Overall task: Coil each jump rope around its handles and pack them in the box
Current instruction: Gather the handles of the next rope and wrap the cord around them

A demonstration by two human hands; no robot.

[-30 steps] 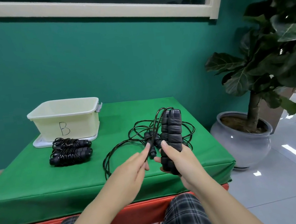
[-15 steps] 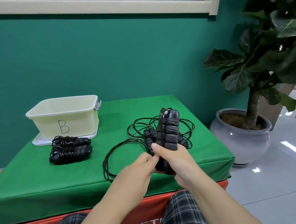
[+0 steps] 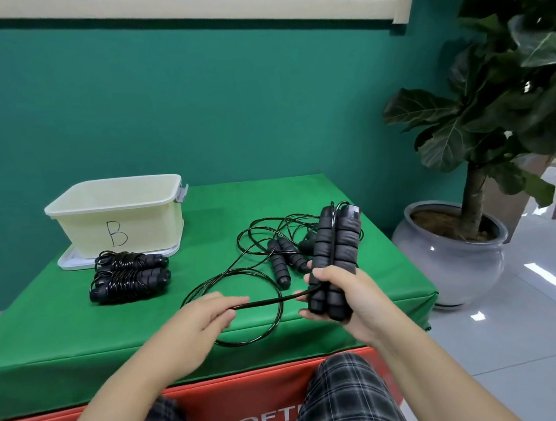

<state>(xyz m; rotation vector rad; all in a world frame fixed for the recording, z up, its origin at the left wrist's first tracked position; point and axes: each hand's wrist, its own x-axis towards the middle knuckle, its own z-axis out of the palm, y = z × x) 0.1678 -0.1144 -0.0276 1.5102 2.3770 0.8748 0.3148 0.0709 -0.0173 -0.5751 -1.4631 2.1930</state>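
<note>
Right hand grips paired black foam handles, held upright. Left hand pinches the black cord, stretched taut between hands. Second uncoiled jump rope lies on green worktop. Two coiled ropes lie just before cream box marked "B".

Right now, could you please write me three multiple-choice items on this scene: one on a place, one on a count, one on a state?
1. Where do the coiled ropes lie?
A. in front of the box
B. inside it
C. on the floor

2. How many handles does the right hand hold?
A. one
B. two
C. four

3. What is the left hand doing?
A. resting flat
B. pinching the cord
C. lifting the box

Answers: A, the bundles lie on the green cloth before the box; B, two foam handles side by side; B, fingers grip the taut cord.
</note>
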